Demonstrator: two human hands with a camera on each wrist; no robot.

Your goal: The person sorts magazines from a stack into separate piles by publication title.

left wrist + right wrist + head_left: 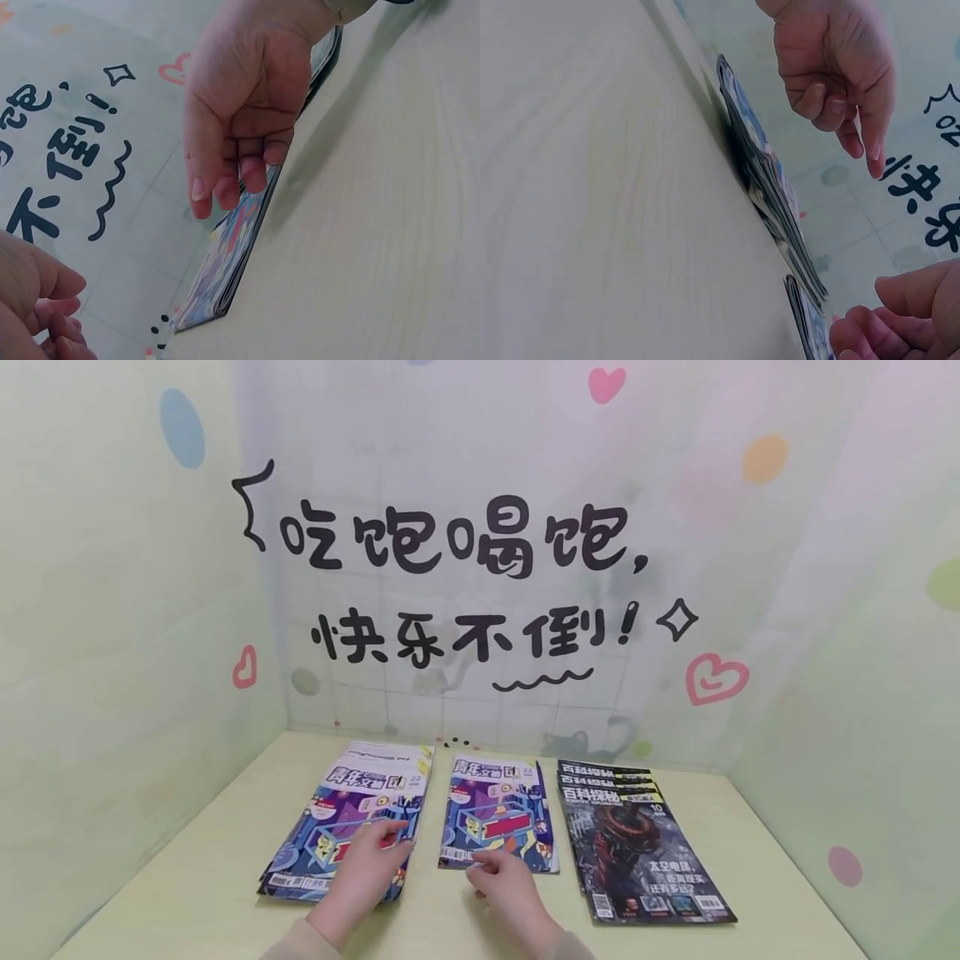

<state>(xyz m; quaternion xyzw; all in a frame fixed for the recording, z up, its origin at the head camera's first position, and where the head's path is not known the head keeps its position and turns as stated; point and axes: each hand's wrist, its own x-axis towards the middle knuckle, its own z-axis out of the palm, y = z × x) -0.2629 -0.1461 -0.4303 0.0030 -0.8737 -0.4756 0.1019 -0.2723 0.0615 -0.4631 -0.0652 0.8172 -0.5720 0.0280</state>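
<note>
My left hand (367, 868) hovers over the lower part of the left magazine stack (360, 797), whose purple and blue cover shows a red block. In the right wrist view that hand (836, 67) hangs loosely curled, apart from the magazines (761, 172). At the lower edge of the middle magazine stack (491, 806), which has the same cover, is my right hand (510, 889). Its fingers are bent loosely around nothing, as the left wrist view of this hand (247, 97) shows.
To the right lies a stack of dark magazines (637, 847), fanned so several title strips show at the top. Pale wood-look table (187, 860) lies under all three stacks. A printed curtain wall (465, 693) rises along the back and both sides.
</note>
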